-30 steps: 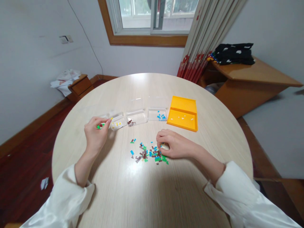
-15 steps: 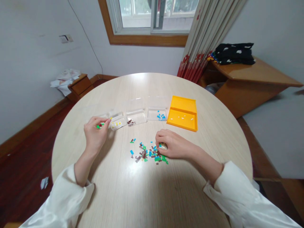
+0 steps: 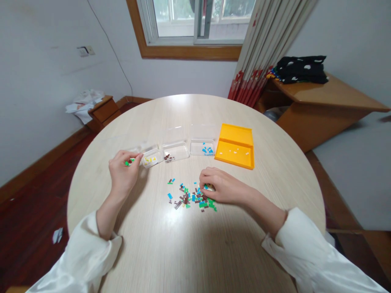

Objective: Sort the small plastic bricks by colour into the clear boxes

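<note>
My left hand (image 3: 124,173) is over the small clear box (image 3: 148,164) with yellow pieces, thumb and forefinger pinched together by its left rim. Nothing shows at those fingertips. Behind this hand, partly covered, lie green pieces (image 3: 130,162). My right hand (image 3: 218,185) rests at the right side of a loose pile of small toy bricks (image 3: 185,198) in brown, blue and green. Its fingers are curled down among the bricks, and what they grip is hidden. A few pale yellow bricks show beneath the curled fingers.
Beyond the pile, a clear box (image 3: 182,156) holds brown bricks and another clear box (image 3: 195,150) holds blue ones. To their right stands an open yellow case (image 3: 233,160) with several white pieces. All are on a round wooden table (image 3: 183,256).
A yellow brick that showed at my left fingertips is no longer seen there. Both hands have stayed nearly in place, the right still at the pile.
</note>
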The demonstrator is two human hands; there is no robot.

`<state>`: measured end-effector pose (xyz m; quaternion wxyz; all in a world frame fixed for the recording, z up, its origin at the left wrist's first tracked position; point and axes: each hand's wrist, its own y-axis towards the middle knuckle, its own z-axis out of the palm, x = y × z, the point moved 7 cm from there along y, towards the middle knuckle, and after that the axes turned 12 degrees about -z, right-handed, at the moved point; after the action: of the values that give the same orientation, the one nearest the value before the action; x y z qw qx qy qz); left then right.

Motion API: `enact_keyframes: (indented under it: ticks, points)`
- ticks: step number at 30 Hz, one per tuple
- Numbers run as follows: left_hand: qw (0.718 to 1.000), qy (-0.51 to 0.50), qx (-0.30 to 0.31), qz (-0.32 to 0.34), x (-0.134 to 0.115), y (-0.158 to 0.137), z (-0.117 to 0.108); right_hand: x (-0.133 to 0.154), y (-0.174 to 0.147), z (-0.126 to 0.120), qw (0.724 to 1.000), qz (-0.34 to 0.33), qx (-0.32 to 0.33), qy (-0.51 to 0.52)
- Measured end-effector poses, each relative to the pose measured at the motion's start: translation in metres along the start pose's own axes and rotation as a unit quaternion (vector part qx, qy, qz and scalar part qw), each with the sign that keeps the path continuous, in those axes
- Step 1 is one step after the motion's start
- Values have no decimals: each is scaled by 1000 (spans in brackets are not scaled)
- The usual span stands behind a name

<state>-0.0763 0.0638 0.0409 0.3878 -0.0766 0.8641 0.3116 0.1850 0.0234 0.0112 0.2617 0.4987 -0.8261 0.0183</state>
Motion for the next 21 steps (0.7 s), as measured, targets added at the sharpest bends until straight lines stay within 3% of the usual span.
enact_keyframes:
  ticks: [13, 17, 21]
  points:
    - [1000, -1, 6, -4, 1, 0, 2, 0, 0, 0, 1000, -2, 11, -11]
    - [1000, 8, 0, 15, -5, -4, 1, 3, -1, -13, 998, -15, -66, 13]
    - [992, 12, 20, 125, -35, -28, 8, 8, -2, -27, 982, -20, -169, 84]
